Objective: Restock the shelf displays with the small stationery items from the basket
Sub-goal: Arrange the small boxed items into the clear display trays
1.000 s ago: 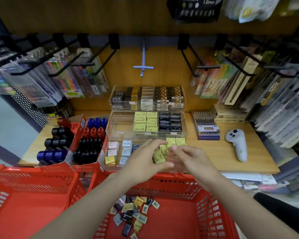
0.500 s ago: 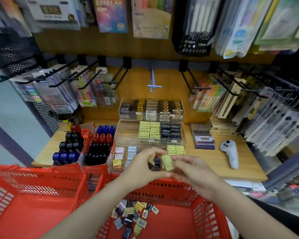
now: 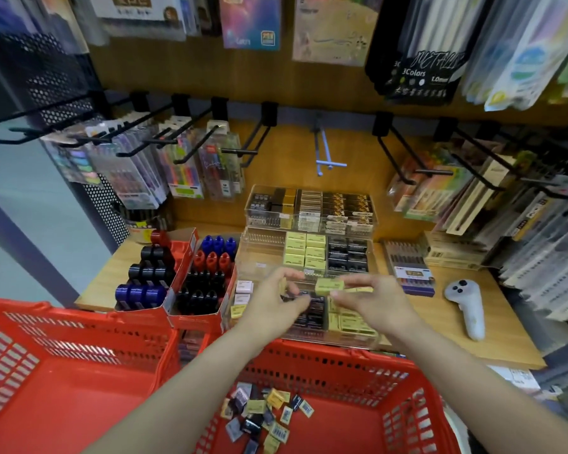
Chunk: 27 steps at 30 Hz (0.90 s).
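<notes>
A red basket [image 3: 358,375] is parked against the shelf's front edge, keeping its loose stationery items [image 3: 266,417] within reach. Above the clear front tray [image 3: 351,332], a yellow box [image 3: 329,286] is pinched by the right hand [image 3: 373,298], seemingly for slotting in; the left hand [image 3: 277,298] is curled around something unclear.

My left hand [image 3: 274,301] is blocking whatever small item it is pinching and part of the front clear tray [image 3: 348,322], motion blur is smearing the yellow box [image 3: 329,286], and the basket's [image 3: 341,362] near rim is running off the frame.
</notes>
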Each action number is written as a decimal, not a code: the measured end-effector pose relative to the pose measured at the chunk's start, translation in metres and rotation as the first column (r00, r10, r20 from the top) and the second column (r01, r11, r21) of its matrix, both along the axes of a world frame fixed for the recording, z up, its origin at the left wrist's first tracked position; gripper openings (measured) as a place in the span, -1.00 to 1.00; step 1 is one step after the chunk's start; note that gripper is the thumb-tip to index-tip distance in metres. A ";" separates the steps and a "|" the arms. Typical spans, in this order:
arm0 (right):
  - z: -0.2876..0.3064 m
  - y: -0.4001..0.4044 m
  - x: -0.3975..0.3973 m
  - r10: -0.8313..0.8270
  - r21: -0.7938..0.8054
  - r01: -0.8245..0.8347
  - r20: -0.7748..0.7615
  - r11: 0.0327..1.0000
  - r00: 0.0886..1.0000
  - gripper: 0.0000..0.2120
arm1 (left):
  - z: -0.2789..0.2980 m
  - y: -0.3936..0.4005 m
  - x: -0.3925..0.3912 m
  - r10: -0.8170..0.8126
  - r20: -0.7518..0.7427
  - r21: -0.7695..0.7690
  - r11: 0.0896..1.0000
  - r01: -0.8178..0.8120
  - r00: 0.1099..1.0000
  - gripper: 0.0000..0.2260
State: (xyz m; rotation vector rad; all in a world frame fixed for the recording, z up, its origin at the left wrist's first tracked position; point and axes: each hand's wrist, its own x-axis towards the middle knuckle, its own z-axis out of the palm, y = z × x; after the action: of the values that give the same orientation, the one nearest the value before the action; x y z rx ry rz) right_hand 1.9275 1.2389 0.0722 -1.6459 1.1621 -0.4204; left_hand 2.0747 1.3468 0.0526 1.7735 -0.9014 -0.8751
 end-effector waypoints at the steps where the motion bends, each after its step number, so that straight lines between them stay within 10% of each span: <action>1: 0.001 -0.012 0.007 -0.023 -0.099 0.017 -0.059 0.995 0.998 -0.82 | 0.004 -0.003 0.004 0.084 -0.159 0.022 0.996 -0.082 0.984 -0.76; 4: 0.001 -0.046 0.031 -0.034 -0.311 -0.029 -0.196 0.950 0.980 -0.73 | 0.013 -0.011 0.018 0.237 -0.646 0.071 0.965 -0.253 0.726 -0.80; 7: -0.012 -0.066 0.057 -0.007 -0.363 -0.072 -0.211 0.929 0.977 -0.69 | 0.011 -0.015 0.033 0.226 -0.772 0.084 0.963 -0.258 0.593 -0.82; 21: -0.053 -0.081 0.093 -0.173 -0.598 -0.130 -0.422 0.791 0.890 -0.66 | -0.001 -0.025 0.022 0.113 -0.669 0.125 0.991 -0.039 0.735 -0.85; 27: -0.039 -0.064 0.077 -0.011 -0.516 -0.039 -0.093 0.856 0.996 -0.81 | -0.005 -0.017 0.023 -0.122 -0.033 0.092 0.988 0.124 0.992 -0.73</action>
State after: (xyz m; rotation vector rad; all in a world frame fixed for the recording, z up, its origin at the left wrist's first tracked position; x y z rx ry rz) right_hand 2.0044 1.1751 0.0331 -2.1575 1.1661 -0.7009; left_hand 2.0981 1.3302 0.0473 1.7961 -0.9746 -1.0331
